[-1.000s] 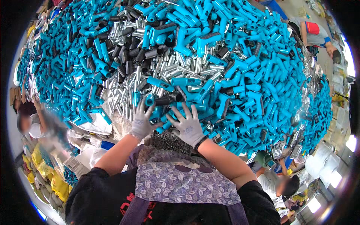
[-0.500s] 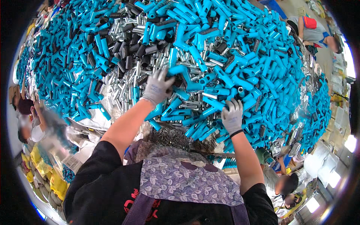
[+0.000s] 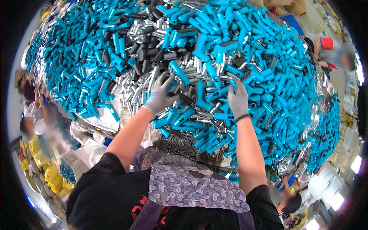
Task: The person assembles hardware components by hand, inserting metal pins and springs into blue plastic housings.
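Observation:
My left hand (image 3: pixel 160 96), in a grey glove, is open over the heap, thumb and fingers spread. Beside its thumb lies a short black tube (image 3: pixel 185 99), and small silver metal tubes (image 3: pixel 132 90) lie by its fingers. My right hand (image 3: pixel 238 99), gloved too, is open, with its fingers reaching forward and the thumb apart. Blue angled plastic handles (image 3: pixel 283 112) surround it, and it is too close to them to tell whether it touches any. Between the hands rests a blue angled handle (image 3: pixel 201 96) with a dark side.
The wide heap holds blue handles, black tubes and silver tubes. Small dark metal pieces (image 3: pixel 174 146) lie at its near edge. Other people work around it: one at the far right (image 3: pixel 324 50), one at the left (image 3: pixel 38 124), another at the lower right (image 3: pixel 285 197).
My left hand has let go of a blue angled handle, which now lies between the hands. My right hand has moved forward and opened from the blue piece it was on.

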`<state>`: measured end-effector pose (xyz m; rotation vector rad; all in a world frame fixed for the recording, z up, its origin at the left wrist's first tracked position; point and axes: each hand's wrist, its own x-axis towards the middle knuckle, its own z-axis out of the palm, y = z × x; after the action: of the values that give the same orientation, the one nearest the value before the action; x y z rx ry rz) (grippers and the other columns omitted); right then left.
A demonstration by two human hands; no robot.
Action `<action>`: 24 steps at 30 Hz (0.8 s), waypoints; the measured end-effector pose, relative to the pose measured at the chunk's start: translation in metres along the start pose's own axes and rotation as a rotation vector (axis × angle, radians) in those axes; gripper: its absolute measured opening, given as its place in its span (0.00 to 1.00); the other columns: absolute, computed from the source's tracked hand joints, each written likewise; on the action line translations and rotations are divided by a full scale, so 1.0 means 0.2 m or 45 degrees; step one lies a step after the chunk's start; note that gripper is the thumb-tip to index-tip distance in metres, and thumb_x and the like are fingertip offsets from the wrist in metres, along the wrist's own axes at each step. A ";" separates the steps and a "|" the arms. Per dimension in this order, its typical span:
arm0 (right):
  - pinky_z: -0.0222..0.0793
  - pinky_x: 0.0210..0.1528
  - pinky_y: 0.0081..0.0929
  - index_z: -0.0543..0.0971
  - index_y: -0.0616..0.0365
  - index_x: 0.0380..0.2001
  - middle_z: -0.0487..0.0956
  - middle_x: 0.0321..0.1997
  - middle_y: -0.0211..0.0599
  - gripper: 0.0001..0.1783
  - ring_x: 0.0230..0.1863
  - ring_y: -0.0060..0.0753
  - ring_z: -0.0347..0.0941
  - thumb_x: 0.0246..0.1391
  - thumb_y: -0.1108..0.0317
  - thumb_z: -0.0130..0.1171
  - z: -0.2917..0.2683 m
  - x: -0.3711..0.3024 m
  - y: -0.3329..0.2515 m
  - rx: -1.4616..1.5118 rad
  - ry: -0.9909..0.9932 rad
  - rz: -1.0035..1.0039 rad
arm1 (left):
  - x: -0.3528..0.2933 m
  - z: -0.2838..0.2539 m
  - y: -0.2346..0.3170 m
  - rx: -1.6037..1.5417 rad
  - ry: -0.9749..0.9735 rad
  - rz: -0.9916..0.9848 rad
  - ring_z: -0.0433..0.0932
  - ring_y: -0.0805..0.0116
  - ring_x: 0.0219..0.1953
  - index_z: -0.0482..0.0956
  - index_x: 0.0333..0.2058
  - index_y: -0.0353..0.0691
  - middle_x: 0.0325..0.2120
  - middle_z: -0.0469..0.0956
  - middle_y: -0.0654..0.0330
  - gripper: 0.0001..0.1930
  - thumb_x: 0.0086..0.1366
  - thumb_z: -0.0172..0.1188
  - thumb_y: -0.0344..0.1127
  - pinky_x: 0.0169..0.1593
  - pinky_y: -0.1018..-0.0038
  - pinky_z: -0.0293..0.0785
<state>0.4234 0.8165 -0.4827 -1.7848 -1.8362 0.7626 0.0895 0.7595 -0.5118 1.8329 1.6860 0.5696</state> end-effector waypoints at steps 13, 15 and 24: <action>0.45 0.72 0.57 0.68 0.59 0.63 0.62 0.69 0.59 0.32 0.71 0.61 0.54 0.60 0.53 0.53 0.41 -0.30 -0.21 -0.685 -0.129 -0.151 | -0.25 0.08 0.21 0.392 -0.105 -0.214 0.48 0.46 0.73 0.57 0.69 0.54 0.70 0.52 0.46 0.38 0.64 0.58 0.55 0.71 0.40 0.39; 0.50 0.70 0.54 0.67 0.58 0.64 0.64 0.68 0.56 0.32 0.69 0.60 0.56 0.57 0.61 0.58 0.23 -0.42 -0.37 -0.539 -0.037 -0.327 | -0.40 0.02 0.28 0.219 -0.066 -0.145 0.55 0.46 0.70 0.59 0.68 0.49 0.68 0.55 0.45 0.35 0.65 0.59 0.49 0.70 0.48 0.50; 0.65 0.61 0.39 0.71 0.59 0.61 0.75 0.60 0.50 0.25 0.59 0.43 0.71 0.65 0.60 0.55 -0.09 -1.86 -0.06 1.078 -0.947 0.428 | -1.35 -0.19 0.15 -0.830 -1.278 -0.265 0.71 0.47 0.58 0.74 0.56 0.40 0.56 0.71 0.43 0.22 0.67 0.58 0.43 0.62 0.60 0.66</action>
<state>0.4440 0.4460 -0.4426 -1.2928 -1.2011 2.1618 0.0570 0.4967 -0.4439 1.1170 0.8340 0.0361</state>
